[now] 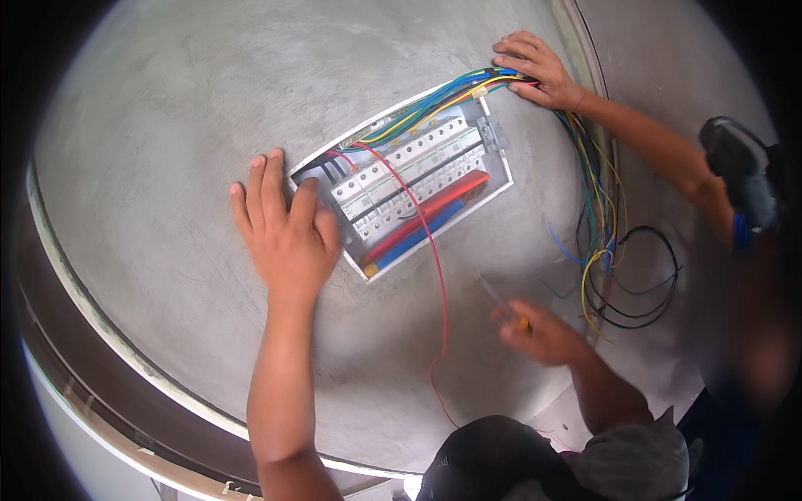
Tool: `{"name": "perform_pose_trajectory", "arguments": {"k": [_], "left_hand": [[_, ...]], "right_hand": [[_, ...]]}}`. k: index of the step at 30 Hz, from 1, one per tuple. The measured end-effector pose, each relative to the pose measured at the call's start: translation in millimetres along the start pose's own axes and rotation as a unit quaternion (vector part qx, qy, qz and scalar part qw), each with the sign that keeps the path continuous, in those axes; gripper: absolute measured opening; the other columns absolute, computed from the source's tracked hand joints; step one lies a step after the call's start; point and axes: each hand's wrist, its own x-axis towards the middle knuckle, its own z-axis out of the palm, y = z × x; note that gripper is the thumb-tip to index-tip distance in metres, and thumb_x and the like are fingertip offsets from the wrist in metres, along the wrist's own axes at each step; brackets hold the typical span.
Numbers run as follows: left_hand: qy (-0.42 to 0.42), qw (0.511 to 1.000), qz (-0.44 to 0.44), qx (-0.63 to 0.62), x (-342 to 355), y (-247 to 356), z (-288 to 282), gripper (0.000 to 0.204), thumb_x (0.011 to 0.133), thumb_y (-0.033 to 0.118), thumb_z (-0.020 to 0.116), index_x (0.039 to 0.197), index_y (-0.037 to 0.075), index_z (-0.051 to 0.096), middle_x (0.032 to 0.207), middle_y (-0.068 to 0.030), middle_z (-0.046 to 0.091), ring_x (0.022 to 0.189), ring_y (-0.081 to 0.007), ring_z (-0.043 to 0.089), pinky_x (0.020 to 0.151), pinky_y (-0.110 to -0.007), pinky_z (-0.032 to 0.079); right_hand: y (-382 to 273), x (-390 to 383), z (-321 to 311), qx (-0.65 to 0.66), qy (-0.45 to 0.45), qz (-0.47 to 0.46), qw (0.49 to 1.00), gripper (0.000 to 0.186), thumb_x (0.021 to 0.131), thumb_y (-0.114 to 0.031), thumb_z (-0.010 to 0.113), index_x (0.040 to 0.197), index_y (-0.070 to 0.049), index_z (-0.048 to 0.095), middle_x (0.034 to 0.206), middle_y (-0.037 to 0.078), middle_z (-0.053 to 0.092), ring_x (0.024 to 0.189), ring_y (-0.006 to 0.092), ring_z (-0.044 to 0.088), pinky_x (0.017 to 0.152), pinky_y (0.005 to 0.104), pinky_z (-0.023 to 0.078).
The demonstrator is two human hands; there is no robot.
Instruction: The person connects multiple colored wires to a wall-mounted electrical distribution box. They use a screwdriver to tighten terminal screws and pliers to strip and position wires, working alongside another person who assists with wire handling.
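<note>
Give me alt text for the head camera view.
A person's left hand rests flat on a grey wall beside an open breaker box; their blurred right hand holds a screwdriver. Another person's hand grips the coloured wires.

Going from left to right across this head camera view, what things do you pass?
left hand flat on the grey wall → open breaker box → blurred right hand with a screwdriver → hanging coloured wires → another person's arm.
</note>
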Motion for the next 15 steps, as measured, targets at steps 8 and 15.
{"name": "perform_pose_trajectory", "arguments": {"k": [8, 15], "left_hand": [[-0.049, 0.998, 0.03, 0.004, 13, -1, -10, 0.039, 0.099, 0.023, 0.073, 0.134, 0.027, 0.09, 0.183, -0.0115, 0.053, 0.174, -0.0374, 0.039, 0.139, -0.069, 0.019], [-0.089, 0.993, 0.032, 0.065, 19, 4, -5, 0.044, 0.101, 0.029, 0.071, 0.141, 0.034, 0.088, 0.189, -0.0069, 0.045, 0.176, -0.0377, 0.034, 0.137, -0.076, 0.019]], "right_hand": [[-149, 115, -51, -0.394, 0.131, -0.176, 0.893, 0.034, 0.122, -0.038, 0.057, 0.117, -0.009, 0.075, 0.102, 0.024, 0.079, 0.097, 0.0532, 0.074, 0.086, 0.0614, 0.058], [-202, 155, -38, -0.545, 0.116, -0.111, 0.823, 0.024, 0.109, -0.027, 0.067, 0.111, -0.011, 0.085, 0.105, 0.02, 0.085, 0.103, 0.0449, 0.083, 0.092, 0.0576, 0.065]]}}
